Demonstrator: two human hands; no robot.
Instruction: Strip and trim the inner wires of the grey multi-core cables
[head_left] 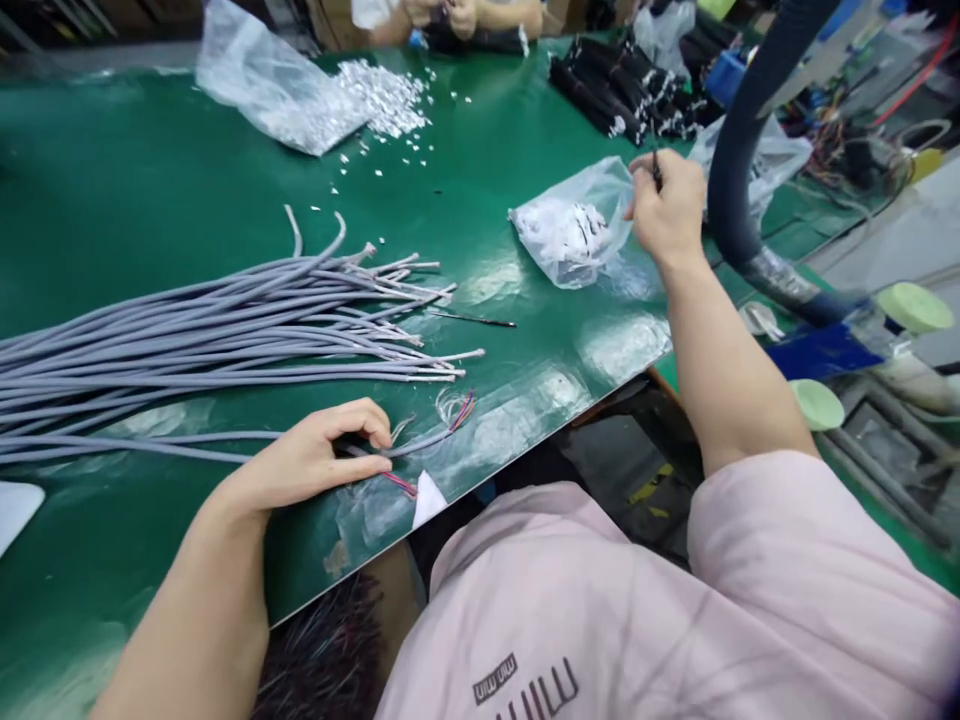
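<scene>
My left hand (315, 458) pinches a grey cable between thumb and fingers near the table's front edge. Red and pink wires (399, 484) stick out past its fingertips. Beside them, another stripped end (456, 412) shows coloured wires and loose pale strands. To the right, my right hand (670, 205) is closed around a small dark tool (657, 172), mostly hidden by the fingers, so its kind is unclear. The fingertips are at the edge of a clear plastic bag (551, 225) holding small white pieces. A bundle of grey cables (225, 325) lies at the left.
A thin dark rod (476, 319) lies beyond the cable ends. Farther back, a plastic bag (259, 85) spills small silvery pieces (382, 100). Black bundles (622, 85) lie at the back right, near a thick dark hose (739, 170). Another person's hands (450, 15) work across the table.
</scene>
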